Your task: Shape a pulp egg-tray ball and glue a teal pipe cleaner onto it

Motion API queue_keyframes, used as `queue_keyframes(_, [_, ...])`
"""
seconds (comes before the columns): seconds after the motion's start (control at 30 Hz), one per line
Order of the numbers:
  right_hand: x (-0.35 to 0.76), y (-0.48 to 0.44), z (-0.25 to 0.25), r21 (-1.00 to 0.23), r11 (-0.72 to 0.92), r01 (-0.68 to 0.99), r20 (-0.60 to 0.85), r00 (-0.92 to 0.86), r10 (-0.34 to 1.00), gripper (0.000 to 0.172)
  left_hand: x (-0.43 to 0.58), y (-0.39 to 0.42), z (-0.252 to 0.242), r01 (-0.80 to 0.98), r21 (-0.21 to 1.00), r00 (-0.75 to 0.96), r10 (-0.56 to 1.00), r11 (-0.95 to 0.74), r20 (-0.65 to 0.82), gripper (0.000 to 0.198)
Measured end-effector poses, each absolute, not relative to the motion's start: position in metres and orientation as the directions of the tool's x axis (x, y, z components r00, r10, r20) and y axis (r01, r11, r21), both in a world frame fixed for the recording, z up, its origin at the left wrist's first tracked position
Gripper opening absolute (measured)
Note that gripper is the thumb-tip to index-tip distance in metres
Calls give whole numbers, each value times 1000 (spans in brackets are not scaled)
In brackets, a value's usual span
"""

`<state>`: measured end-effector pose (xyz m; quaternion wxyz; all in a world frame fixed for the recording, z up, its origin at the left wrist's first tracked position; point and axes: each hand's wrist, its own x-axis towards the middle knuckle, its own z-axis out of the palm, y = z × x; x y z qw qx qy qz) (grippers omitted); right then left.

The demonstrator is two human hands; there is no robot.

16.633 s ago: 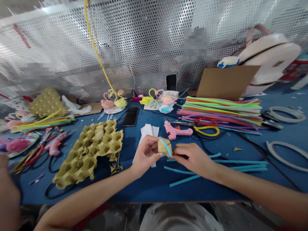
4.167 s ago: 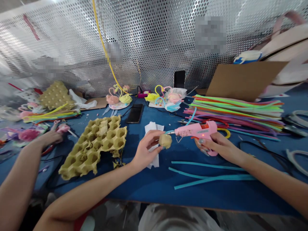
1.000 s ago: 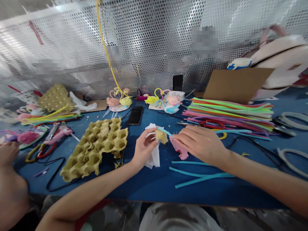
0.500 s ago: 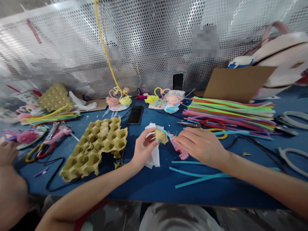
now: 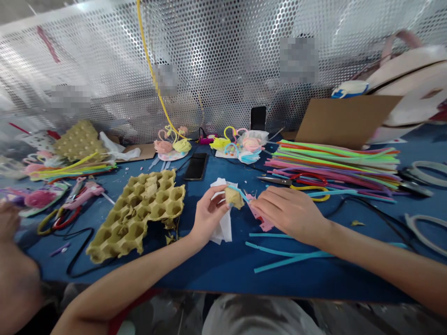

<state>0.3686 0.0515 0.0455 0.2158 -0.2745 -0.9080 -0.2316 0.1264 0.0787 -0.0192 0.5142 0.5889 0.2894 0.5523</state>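
My left hand [image 5: 208, 214] pinches a small cup [image 5: 234, 198] cut from egg carton between thumb and fingers. Along the cup's upper edge runs a light-blue pipe cleaner [image 5: 241, 191], its other stretch held in the closed fingers of my right hand [image 5: 291, 213]. Partly hidden beneath the right hand lies a pink tool [image 5: 266, 225], perhaps a glue gun. White paper [image 5: 226, 229] rests on the table under the cup. Several loose blue pipe cleaners [image 5: 272, 265] lie nearer me, below my right wrist.
A torn egg carton [image 5: 134, 216] lies to the left, and a phone [image 5: 195, 166] sits behind. Scissors [image 5: 309, 182] lie by a pile of coloured pipe cleaners [image 5: 335, 163] at the right. Finished-looking swans [image 5: 171, 145] stand at the back. Another person's hand [image 5: 9, 218] is at far left.
My right hand has shifted very slightly left and down, showing more of the scissors behind it. The left hand and the cup stay in place.
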Motion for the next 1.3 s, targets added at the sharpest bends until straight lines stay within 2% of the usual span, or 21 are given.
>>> queue_keyframes(0.57, [364,49,46,320,738,595,537,-755,376,14,129,75,-15,-267,932,230,923,-245,309,42])
queue_keyframes(0.77, [362,48,47,336,728,598,562,-747,355,20,130,75,-16,-305,925,236,923,-225,303,41])
queue_keyframes(1.3, [357,47,44,339,724,601,584,-738,338,23,131,75,-17,-296,924,220,924,-243,313,43])
